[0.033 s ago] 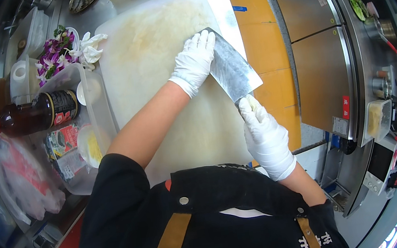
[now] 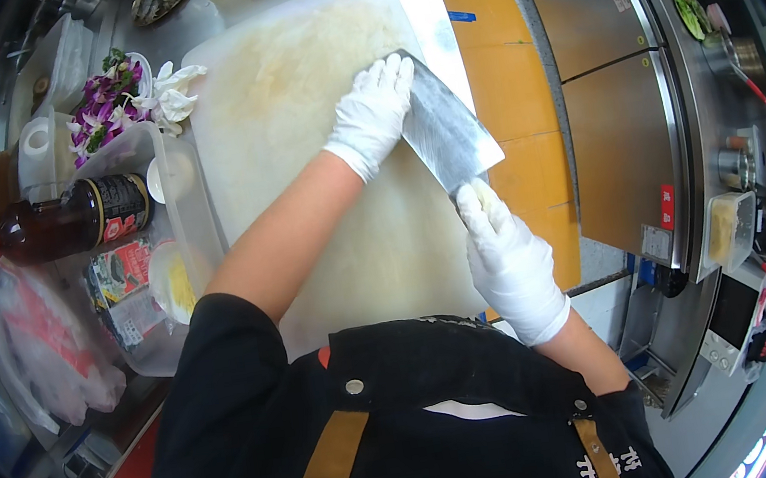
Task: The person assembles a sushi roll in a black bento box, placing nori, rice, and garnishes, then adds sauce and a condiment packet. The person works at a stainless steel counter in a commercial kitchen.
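Cleaver slants across the right edge of the cutting board. Nearest: right hand, gloved fingers closed round the handle. Farther out: left hand, fingers together at the blade's far end; pinching or merely resting, cannot tell. Likely hazard: slipping grip, cut left fingers.

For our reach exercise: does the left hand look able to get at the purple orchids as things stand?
Probably yes: the left hand would leave the cleaver and cross the cutting board; only the crumpled white item beside the purple orchids seems partly in the way.
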A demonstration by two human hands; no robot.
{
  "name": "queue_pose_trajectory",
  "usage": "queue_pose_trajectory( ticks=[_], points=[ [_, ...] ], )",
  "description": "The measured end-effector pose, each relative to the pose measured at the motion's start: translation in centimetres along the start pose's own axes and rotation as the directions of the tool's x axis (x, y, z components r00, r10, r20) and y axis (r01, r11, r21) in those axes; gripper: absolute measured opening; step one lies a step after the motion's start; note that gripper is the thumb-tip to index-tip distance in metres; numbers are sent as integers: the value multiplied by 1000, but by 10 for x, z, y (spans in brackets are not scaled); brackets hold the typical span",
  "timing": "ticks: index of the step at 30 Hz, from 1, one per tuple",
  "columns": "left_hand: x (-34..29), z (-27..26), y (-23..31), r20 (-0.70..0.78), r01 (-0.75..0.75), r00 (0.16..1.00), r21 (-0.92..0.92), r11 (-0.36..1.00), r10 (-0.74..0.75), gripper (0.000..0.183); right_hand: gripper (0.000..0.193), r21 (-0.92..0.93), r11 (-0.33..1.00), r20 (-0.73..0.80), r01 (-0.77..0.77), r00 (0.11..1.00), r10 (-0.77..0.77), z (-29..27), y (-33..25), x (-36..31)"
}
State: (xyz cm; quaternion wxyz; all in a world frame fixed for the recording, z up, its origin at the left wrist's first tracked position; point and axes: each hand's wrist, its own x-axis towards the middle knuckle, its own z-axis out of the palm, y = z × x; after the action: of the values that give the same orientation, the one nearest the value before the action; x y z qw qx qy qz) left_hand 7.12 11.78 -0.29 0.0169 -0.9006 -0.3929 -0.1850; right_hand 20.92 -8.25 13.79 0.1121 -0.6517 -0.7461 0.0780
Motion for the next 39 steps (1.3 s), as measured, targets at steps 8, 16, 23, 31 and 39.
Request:
queue_pose_trajectory(
  ticks=[8, 16, 23, 31, 39],
  points=[
    [3, -13, -6, 38, -14, 999, -61, 998, 16, 53, 51, -21, 1000, 0, 15, 1000, -15, -2, -5, 8],
    [10, -21, -9, 66, 1, 998, -90, 996, 5, 55, 49, 66, 998, 0, -19, 1000, 19, 6, -5, 12],
    [17, -12, -18, 14, -8, 1000, -103, 995, 9, 58, 48, 64, 997, -3, -32, 999, 33, 4, -5, 23],
    [21, -5, -34, 67, 62, 996, -142, 988, -53, 52, 45, 94, 995, -10, -33, 999, 34, -1, -8, 42],
    [18, -8, -35, 71, 40, 997, -115, 993, -32, 51, 45, 85, 994, 32, -74, 997, 72, 2, -14, 43]
  ],
)
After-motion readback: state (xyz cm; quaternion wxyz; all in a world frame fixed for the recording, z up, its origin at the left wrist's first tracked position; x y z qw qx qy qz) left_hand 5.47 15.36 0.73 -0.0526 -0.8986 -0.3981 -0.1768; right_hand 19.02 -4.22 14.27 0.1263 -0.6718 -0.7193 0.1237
